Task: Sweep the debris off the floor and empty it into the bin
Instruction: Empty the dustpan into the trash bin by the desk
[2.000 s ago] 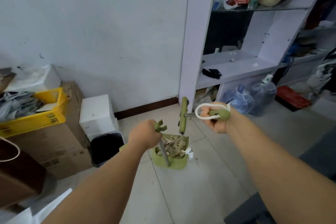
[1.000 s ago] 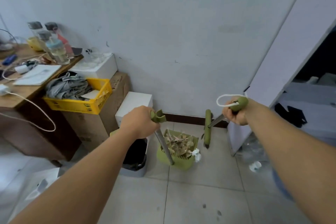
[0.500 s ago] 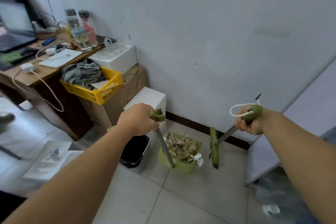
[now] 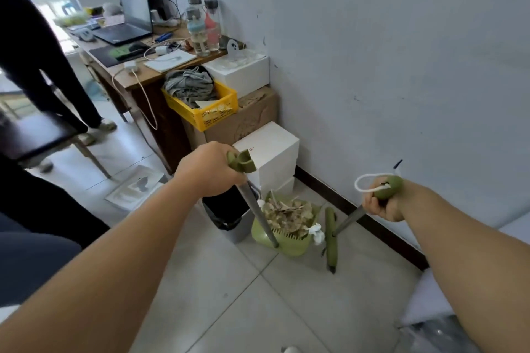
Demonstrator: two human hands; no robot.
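Head view, left grip [image 4: 210, 170] above seemingly full dustpan [image 4: 286, 226]

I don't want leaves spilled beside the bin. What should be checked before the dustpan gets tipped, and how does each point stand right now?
1. Left hand grips the dustpan handle: ok.
2. Right hand holds the broom to the right of the dustpan, away from the bin: ok.
3. Debris sits inside the dustpan: mostly ok; a white scrap hangs at its right edge, so not ok there.
4. Bin mouth open, black liner showing: ok.
5. Dustpan over the bin mouth: not ok; it is beside the bin, to its right.
6. Room left in the bin: cannot tell, its inside is dark.
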